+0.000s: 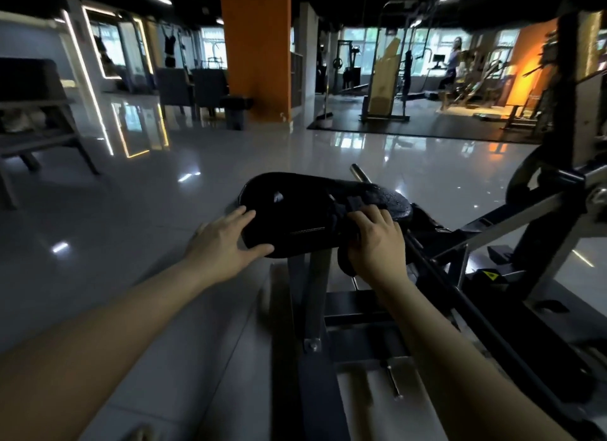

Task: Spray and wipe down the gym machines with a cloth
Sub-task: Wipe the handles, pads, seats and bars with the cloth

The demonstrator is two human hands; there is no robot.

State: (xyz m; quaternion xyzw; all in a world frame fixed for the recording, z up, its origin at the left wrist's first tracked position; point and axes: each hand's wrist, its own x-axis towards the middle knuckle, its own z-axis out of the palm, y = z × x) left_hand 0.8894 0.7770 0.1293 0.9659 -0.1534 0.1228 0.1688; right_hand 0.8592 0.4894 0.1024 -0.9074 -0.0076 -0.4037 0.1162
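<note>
Black pad (295, 210): on machine post, centre. Left hand (223, 243): fingers spread, flat on pad's left edge. Right hand (374, 243): closed on dark cloth (348, 210) at pad's right; cloth's outline hard to trace.

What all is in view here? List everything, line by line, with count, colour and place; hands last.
Seat pad: one, black, centre, on a grey post.
Cloth: one, dark, on the pad's right side under the right hand.
Machine frame: one, black and grey, right side.
Steel bar end: one, silver, just behind the pad.
Pillar: one, orange, top centre.
Floor: glossy grey tiles, left and centre.
Bench: one, dark, far left.
Left hand: one, open, on the pad's left edge.
Right hand: one, pressing the cloth.
</note>
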